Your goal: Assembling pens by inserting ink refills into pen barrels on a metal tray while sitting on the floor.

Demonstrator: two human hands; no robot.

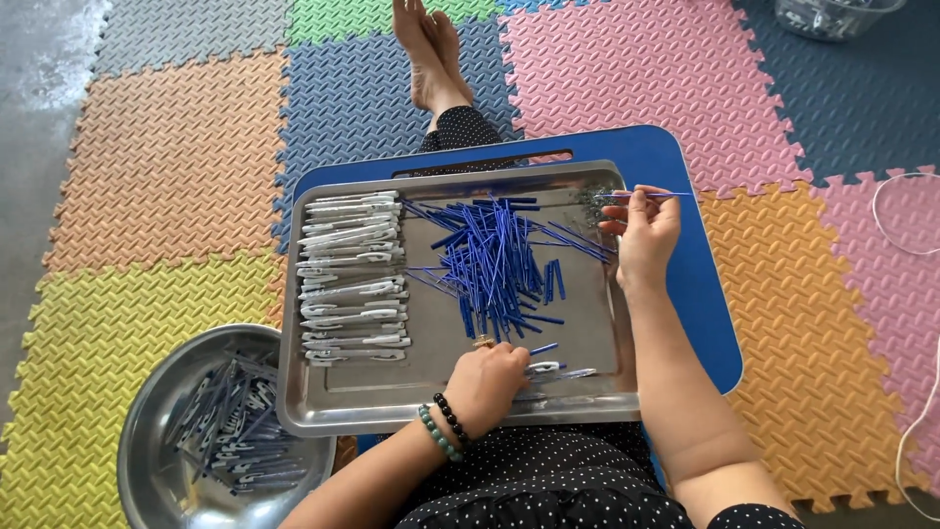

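the right hand pinches one thin blue stick over the steel tray's far corner; the left hand curls shut on a white clip near the front rim; keeping the stick level should help it meet the clip squarely.

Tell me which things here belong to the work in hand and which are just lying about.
In use: left hand, right hand, blue rods, white clips, steel tray, steel bowl of finished pieces.
Lying about: clear tub, white cord, foam mats.
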